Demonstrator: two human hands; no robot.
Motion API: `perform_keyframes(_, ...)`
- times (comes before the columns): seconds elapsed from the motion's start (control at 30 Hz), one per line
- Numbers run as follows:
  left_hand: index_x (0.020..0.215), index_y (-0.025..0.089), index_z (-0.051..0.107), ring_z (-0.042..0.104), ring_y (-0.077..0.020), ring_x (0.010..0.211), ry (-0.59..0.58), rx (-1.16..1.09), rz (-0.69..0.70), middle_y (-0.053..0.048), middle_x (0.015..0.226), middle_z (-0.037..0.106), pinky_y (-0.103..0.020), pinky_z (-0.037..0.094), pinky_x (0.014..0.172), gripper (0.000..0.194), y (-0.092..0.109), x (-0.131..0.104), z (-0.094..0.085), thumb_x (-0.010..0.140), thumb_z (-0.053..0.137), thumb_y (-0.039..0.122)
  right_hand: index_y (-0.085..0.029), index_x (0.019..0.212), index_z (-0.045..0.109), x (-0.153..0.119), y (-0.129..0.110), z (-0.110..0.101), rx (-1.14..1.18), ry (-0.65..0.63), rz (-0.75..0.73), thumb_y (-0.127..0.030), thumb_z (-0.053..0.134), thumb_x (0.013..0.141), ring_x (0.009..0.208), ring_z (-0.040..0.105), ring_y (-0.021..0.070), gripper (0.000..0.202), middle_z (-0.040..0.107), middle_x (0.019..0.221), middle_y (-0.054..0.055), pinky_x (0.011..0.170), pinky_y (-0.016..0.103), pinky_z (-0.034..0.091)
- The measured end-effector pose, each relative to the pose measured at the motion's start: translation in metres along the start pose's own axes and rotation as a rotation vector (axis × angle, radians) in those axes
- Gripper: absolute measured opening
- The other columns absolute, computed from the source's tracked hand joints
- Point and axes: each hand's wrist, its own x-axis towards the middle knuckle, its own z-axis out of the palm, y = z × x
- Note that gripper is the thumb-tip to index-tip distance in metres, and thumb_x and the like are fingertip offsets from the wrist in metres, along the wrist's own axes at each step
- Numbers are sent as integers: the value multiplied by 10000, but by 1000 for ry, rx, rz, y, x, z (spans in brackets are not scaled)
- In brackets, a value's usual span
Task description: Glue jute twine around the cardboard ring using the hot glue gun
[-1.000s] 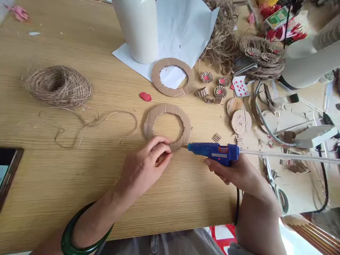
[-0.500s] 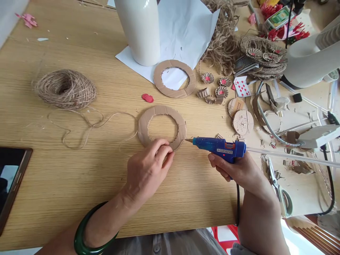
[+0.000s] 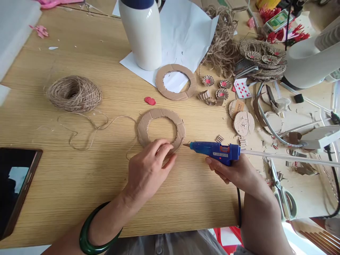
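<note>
A flat cardboard ring (image 3: 145, 129) lies on the table in front of me. My left hand (image 3: 150, 163) is at its lower edge, fingers bent over the rim and thumb just below; the contact is partly hidden. Thin twine (image 3: 120, 117) runs to the ring's left side from a ball of jute twine (image 3: 75, 94). My right hand (image 3: 231, 168) is wrapped round the handle of a blue hot glue gun (image 3: 212, 150). Its nozzle points left, close to the ring's lower right edge. A clear glue stick (image 3: 281, 156) sticks out of the back.
A second cardboard ring (image 3: 162, 86) lies partly on white paper (image 3: 183, 32), beside a white bottle (image 3: 143, 35). Red paper discs (image 3: 150, 101) lie between. Corrugated rosettes (image 3: 208, 80), cardboard discs (image 3: 243, 123) and scissors (image 3: 281, 193) are at right; a phone (image 3: 16, 184) at left.
My left thumb has moved slightly away from the fingers at the ring's edge. The glue gun has shifted a little left and down. The whole view has shifted slightly.
</note>
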Motion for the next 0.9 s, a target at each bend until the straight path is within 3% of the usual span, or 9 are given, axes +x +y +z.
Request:
perform_keyframes(0.43, 905, 209, 641, 712, -115, 781, -56, -144, -32, 27, 1062, 720, -251, 506, 651, 73, -4, -1, -2, 927, 665, 144, -196, 718, 585, 0, 0, 4, -75, -1, 35, -565, 694, 820, 379, 394, 81, 398, 457, 476, -58, 349, 220, 352)
perform_keyframes(0.67, 890, 209, 647, 701, -106, 736, -66, -163, -61, 27, 1062, 726, -243, 496, 618, 100, -5, -1, -3, 898, 690, 120, -197, 781, 647, 2, 0, 3, -97, -4, -34, -542, 697, 829, 370, 405, 92, 352, 494, 489, -43, 322, 225, 361)
perform_keyframes(0.9, 890, 205, 652, 708, -110, 760, -56, -177, -53, 23, 1060, 732, -239, 516, 648, 100, -5, 0, -3, 899, 677, 109, -212, 717, 653, 1, -1, 4, -112, 22, -82, -497, 735, 814, 372, 404, 99, 312, 487, 459, -45, 346, 244, 340)
